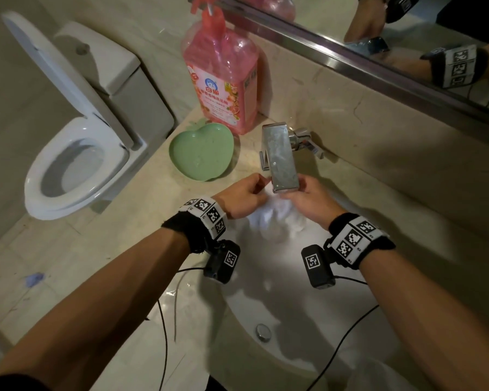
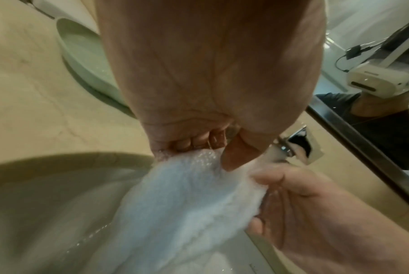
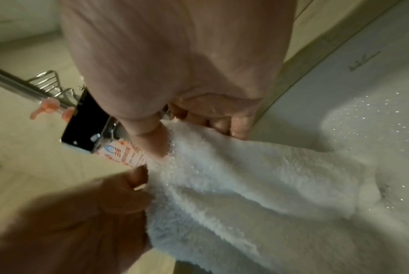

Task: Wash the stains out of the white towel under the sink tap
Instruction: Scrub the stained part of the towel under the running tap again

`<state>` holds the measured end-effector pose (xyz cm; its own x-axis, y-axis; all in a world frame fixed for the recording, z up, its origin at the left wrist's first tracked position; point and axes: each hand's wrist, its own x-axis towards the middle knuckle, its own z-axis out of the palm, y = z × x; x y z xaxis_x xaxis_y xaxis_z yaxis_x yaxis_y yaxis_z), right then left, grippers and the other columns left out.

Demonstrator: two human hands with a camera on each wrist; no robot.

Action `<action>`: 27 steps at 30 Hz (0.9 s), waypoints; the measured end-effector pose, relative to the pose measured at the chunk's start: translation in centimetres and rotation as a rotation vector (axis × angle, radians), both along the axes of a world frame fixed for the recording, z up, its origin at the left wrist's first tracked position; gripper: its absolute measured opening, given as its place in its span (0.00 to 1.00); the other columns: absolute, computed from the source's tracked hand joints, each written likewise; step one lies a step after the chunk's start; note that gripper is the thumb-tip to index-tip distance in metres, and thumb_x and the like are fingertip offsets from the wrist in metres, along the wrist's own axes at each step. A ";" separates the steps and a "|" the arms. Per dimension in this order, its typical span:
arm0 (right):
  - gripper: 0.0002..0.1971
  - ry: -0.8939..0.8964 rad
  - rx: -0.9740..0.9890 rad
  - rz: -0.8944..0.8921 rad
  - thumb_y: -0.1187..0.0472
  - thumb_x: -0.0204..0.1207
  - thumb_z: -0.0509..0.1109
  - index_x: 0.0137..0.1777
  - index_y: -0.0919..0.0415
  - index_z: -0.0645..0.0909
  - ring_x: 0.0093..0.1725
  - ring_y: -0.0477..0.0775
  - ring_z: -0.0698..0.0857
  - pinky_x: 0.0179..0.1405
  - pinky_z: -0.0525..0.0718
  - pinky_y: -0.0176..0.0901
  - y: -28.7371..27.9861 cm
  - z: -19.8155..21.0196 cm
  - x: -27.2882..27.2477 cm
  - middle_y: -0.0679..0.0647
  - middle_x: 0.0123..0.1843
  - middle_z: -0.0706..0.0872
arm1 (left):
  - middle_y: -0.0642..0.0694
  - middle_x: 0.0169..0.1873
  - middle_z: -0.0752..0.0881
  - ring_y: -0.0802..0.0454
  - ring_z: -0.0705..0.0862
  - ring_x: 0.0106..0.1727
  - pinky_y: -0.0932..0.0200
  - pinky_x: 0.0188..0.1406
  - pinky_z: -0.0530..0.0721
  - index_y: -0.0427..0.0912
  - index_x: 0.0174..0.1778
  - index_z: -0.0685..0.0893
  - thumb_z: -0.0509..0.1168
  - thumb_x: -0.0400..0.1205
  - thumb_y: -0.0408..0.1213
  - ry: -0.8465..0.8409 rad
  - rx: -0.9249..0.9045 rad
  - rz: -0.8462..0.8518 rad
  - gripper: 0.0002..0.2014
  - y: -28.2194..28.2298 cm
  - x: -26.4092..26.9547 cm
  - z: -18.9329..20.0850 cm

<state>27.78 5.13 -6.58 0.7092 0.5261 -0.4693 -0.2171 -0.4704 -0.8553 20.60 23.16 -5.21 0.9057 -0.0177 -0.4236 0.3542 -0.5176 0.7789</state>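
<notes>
- While water runs from one tap [image 1: 283, 156], my left hand [image 1: 242, 197] and right hand [image 1: 311, 200] each grip one towel [image 1: 274, 218].
- One bottle [image 1: 223, 77], one dish [image 1: 202, 150] on the desk [image 1: 164, 190].

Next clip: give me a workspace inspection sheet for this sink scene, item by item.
Surface: beige stone counter around a white basin showing water droplets.
Job's things: white towel bunched below the tap.
Clutter: pink pump bottle; green apple-shaped dish.
Hands: left hand and right hand both grip the towel.
Cables: black leads hang from the wrist cameras.
Surroundings: open toilet; mirror.
</notes>
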 end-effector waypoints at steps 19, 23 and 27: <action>0.12 -0.111 -0.044 0.013 0.42 0.84 0.66 0.58 0.45 0.86 0.51 0.45 0.89 0.50 0.85 0.47 -3.4 1.4 -0.7 0.45 0.48 0.91 | 0.56 0.61 0.83 0.65 0.82 0.57 0.73 0.57 0.78 0.48 0.73 0.78 0.62 0.77 0.33 -0.036 -0.217 -0.037 0.26 -2.1 0.8 -1.0; 0.11 -0.070 0.084 -0.180 0.46 0.87 0.63 0.56 0.46 0.86 0.46 0.41 0.89 0.43 0.84 0.36 -3.1 3.1 -0.3 0.44 0.45 0.91 | 0.53 0.45 0.88 0.43 0.85 0.55 0.65 0.55 0.81 0.48 0.50 0.85 0.62 0.83 0.29 -0.022 -0.045 -0.053 0.10 -1.9 -0.5 -2.8; 0.08 0.038 0.195 -0.365 0.51 0.87 0.66 0.58 0.50 0.85 0.44 0.45 0.93 0.35 0.87 0.34 -2.8 5.0 0.2 0.46 0.45 0.94 | 0.48 0.51 0.84 0.47 0.84 0.52 0.54 0.59 0.81 0.44 0.52 0.84 0.58 0.88 0.36 0.000 0.034 0.008 0.08 -1.8 -0.9 -3.6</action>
<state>28.02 2.36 -1.56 0.8497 0.3248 -0.4153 -0.3731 -0.1863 -0.9089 19.70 21.40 -8.77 0.9056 0.0041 -0.4240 0.3587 -0.5405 0.7610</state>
